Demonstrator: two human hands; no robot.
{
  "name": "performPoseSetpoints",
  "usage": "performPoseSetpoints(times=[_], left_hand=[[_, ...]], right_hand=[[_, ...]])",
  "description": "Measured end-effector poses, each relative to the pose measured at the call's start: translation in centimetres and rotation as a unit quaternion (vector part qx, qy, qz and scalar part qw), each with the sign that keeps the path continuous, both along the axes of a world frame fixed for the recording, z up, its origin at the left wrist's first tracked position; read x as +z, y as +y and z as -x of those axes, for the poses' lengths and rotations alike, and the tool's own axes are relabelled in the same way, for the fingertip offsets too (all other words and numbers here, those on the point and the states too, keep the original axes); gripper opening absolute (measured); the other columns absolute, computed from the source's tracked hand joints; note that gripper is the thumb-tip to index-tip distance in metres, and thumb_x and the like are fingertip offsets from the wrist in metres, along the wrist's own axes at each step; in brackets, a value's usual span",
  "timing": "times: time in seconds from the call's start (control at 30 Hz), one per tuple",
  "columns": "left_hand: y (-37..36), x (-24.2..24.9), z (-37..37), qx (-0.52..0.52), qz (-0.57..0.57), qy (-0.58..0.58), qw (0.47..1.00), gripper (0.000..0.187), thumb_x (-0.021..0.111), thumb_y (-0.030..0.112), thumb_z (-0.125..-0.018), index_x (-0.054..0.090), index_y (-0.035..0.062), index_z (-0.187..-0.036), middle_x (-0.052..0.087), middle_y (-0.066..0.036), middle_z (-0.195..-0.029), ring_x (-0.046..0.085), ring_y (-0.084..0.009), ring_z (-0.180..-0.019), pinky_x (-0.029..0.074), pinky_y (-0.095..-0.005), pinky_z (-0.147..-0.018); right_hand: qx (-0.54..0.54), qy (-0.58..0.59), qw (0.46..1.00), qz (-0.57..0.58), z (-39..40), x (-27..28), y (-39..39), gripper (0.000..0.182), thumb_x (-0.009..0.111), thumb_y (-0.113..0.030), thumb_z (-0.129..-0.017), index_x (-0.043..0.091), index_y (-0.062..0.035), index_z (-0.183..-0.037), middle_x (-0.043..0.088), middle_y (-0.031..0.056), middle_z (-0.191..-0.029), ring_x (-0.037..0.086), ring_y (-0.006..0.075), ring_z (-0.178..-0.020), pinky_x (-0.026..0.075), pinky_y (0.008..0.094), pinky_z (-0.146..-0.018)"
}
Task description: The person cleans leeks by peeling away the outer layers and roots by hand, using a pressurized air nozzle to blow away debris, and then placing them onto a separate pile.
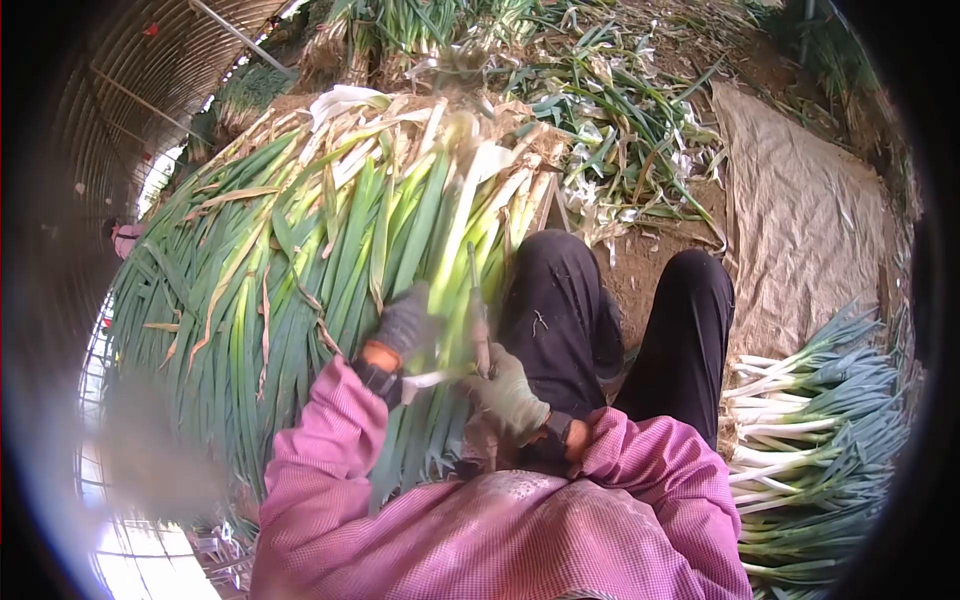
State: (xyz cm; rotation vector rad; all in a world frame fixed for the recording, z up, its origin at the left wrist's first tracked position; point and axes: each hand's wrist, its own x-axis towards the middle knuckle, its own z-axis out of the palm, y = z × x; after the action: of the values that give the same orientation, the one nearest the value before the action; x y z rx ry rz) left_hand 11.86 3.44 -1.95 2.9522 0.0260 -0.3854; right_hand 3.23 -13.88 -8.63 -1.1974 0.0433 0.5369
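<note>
Grips a knife [480, 325] in the pale-gloved right hand [510, 398], with fingers closed around the handle and the thin blade pointed far. Just left of it, reaches over the leeks [340, 230] with the dark-gloved left hand [405, 322]; too blurred to tell whether open or closed. Between the hands, shows a pale strip [428, 379], also blurred. Left of the dark trousers [550, 310], lie heaped in a broad pile, with pale root ends far and green leaves near. Beyond the knees, lie scattered as leafy trimmings [630, 130]. To the far right, spreads out as a tan cloth [800, 200]. Nearer on the right, lie stacked as smaller leeks [800, 410], with white ends left and green tops right.
</note>
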Motion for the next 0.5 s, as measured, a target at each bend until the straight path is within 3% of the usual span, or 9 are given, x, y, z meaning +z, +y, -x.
performPoseSetpoints(times=[0.07,0.13,0.2,0.23,0.27,0.33,0.4,0.47,0.5], left_hand=[[-0.4,-0.1,3.5,0.008,0.047,0.003,0.999,0.057,0.073,0.025,-0.075,0.052,-0.0043,-0.120,0.059,-0.029,-0.108,0.058,-0.0426,-0.103,0.048,-0.0418,-0.091],[-1.9,2.1,5.1,-0.160,-0.026,0.068,0.984,0.057,0.071,0.017,-0.078,0.048,-0.0044,-0.127,0.058,-0.026,-0.116,0.058,-0.0379,-0.109,0.047,-0.0391,-0.094],[-0.7,0.2,7.1,-0.198,0.098,0.086,0.972,0.056,0.068,0.010,-0.082,0.046,-0.0039,-0.131,0.057,-0.022,-0.120,0.058,-0.0321,-0.112,0.047,-0.0364,-0.095],[1.9,-3.9,8.3,-0.149,0.255,0.067,0.953,0.054,0.066,0.006,-0.084,0.045,-0.0032,-0.133,0.057,-0.019,-0.120,0.058,-0.0287,-0.112,0.048,-0.0350,-0.095],[1.1,-4.2,9.5,-0.058,0.399,0.067,0.913,0.052,0.064,0.004,-0.085,0.045,-0.0022,-0.134,0.058,-0.016,-0.118,0.059,-0.0248,-0.108,0.049,-0.0327,-0.092],[-1.1,-4.0,11.8,0.097,0.679,0.028,0.727,0.049,0.061,-0.001,-0.089,0.045,-0.0001,-0.135,0.060,-0.009,-0.112,0.060,-0.0168,-0.101,0.051,-0.0281,-0.086],[-2.3,-1.5,11.0,0.063,0.429,-0.001,0.901,0.046,0.062,0.002,-0.090,0.046,0.0011,-0.134,0.061,-0.007,-0.109,0.061,-0.0150,-0.094,0.052,-0.0255,-0.082],[-1.5,-2.7,10.5,0.124,0.584,0.048,0.801,0.043,0.061,0.006,-0.091,0.049,0.0008,-0.132,0.061,-0.005,-0.107,0.060,-0.0137,-0.090,0.052,-0.0249,-0.080],[-0.9,-3.6,10.6,0.140,0.597,0.057,0.788,0.041,0.061,0.007,-0.092,0.050,0.0005,-0.131,0.062,-0.004,-0.106,0.060,-0.0132,-0.089,0.051,-0.0246,-0.079]], right_hand=[[0.013,0.038,0.999,-0.006,-1.5,-0.1,-0.4,0.042,0.074,-0.016,-0.076,0.053,0.0032,-0.106,0.064,0.0150,-0.093,0.064,0.0251,-0.082,0.051,0.0345,-0.071],[0.024,0.085,0.996,-0.012,-2.3,1.3,-1.2,0.041,0.074,-0.015,-0.076,0.053,0.0029,-0.107,0.064,0.0141,-0.093,0.064,0.0248,-0.081,0.051,0.0344,-0.071],[0.017,0.075,0.997,-0.010,-2.3,1.7,-1.3,0.039,0.072,-0.011,-0.076,0.053,0.0033,-0.107,0.063,0.0137,-0.093,0.063,0.0240,-0.079,0.051,0.0334,-0.071],[0.009,0.053,0.998,-0.010,-2.1,1.1,-1.0,0.039,0.072,-0.011,-0.076,0.053,0.0035,-0.107,0.063,0.0137,-0.092,0.063,0.0237,-0.079,0.051,0.0331,-0.071],[0.000,0.031,0.999,-0.011,-2.1,0.6,-0.8,0.038,0.072,-0.010,-0.076,0.053,0.0036,-0.107,0.062,0.0137,-0.092,0.062,0.0233,-0.078,0.051,0.0328,-0.072],[0.003,0.030,0.999,-0.012,-2.2,0.2,-0.6,0.037,0.071,-0.009,-0.076,0.053,0.0039,-0.106,0.062,0.0131,-0.090,0.062,0.0228,-0.078,0.051,0.0327,-0.072],[-0.004,0.039,0.999,-0.033,-2.7,0.8,-0.8,0.036,0.071,-0.008,-0.076,0.054,0.0042,-0.106,0.062,0.0123,-0.088,0.061,0.0221,-0.078,0.050,0.0327,-0.072],[-0.018,0.062,0.995,-0.078,-3.8,2.3,-1.3,0.035,0.070,-0.008,-0.077,0.054,0.0043,-0.105,0.061,0.0114,-0.087,0.060,0.0211,-0.077,0.050,0.0328,-0.071],[-0.018,0.071,0.994,-0.084,-4.6,2.2,-1.5,0.034,0.070,-0.007,-0.077,0.054,0.0043,-0.105,0.061,0.0112,-0.087,0.060,0.0208,-0.077,0.050,0.0327,-0.070]])
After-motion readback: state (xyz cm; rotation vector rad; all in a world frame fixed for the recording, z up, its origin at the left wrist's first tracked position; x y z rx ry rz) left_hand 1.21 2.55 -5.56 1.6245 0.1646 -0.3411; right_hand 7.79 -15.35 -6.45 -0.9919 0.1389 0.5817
